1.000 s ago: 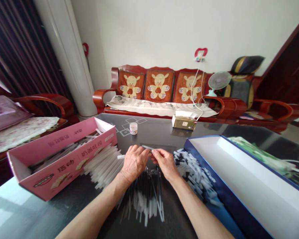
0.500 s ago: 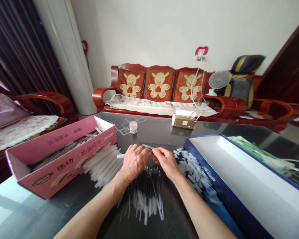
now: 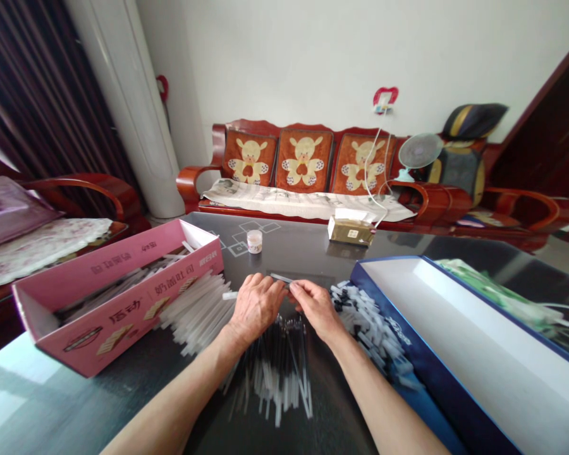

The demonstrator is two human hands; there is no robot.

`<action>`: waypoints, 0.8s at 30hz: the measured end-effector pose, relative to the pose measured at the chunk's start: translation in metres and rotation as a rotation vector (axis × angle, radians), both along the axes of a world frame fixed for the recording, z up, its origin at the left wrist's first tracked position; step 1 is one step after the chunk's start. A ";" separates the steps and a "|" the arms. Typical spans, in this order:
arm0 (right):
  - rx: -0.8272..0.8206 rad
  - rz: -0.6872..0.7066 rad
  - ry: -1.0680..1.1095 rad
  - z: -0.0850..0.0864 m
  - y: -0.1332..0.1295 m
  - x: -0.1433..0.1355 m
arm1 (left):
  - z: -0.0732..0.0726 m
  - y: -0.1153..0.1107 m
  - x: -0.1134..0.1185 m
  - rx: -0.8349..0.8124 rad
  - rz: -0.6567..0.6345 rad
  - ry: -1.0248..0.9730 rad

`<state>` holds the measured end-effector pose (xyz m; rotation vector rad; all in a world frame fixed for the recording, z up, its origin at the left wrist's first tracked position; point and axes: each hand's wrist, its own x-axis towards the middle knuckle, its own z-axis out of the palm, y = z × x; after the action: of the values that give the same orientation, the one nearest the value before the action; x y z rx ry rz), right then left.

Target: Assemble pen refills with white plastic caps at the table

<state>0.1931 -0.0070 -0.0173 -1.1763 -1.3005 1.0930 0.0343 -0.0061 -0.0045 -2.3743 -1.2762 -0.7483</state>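
Pinching a thin strip (image 3: 281, 279) in front of me, right thumb and finger clamped on it. Right hand (image 3: 315, 306) comes in near its end, probably for fine control. Left hand (image 3: 258, 303) curls over so the fingertips meet; looks like bracing. Left thumb's hidden, so can't tell if that grip is closed. White stub (image 3: 229, 295) pokes out past my left hand; held or just lying there, can't tell. Dark rods (image 3: 284, 360) with pale ends lie below my hands, pointing roughly my way, likely for easy pickup. Tubes (image 3: 196, 316) pile by the pink box (image 3: 128, 313), short pieces (image 3: 374, 328) by the blue box (image 3: 431, 366): one heap per side, presumably for reach.
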 end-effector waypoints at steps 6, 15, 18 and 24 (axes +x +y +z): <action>-0.012 0.038 0.090 0.000 0.000 0.001 | 0.000 0.000 0.000 0.015 -0.004 -0.003; -0.018 0.053 0.076 -0.001 0.001 0.001 | -0.001 0.001 0.000 0.014 -0.013 -0.002; -0.060 0.113 0.198 0.000 0.001 0.002 | -0.001 0.001 -0.001 0.025 -0.014 -0.008; -0.135 -0.009 0.103 -0.004 0.003 -0.002 | -0.002 0.000 0.000 0.035 -0.029 0.003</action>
<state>0.1915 -0.0037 -0.0218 -1.2077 -1.1562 1.2348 0.0341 -0.0056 -0.0066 -2.3699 -1.2199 -0.7687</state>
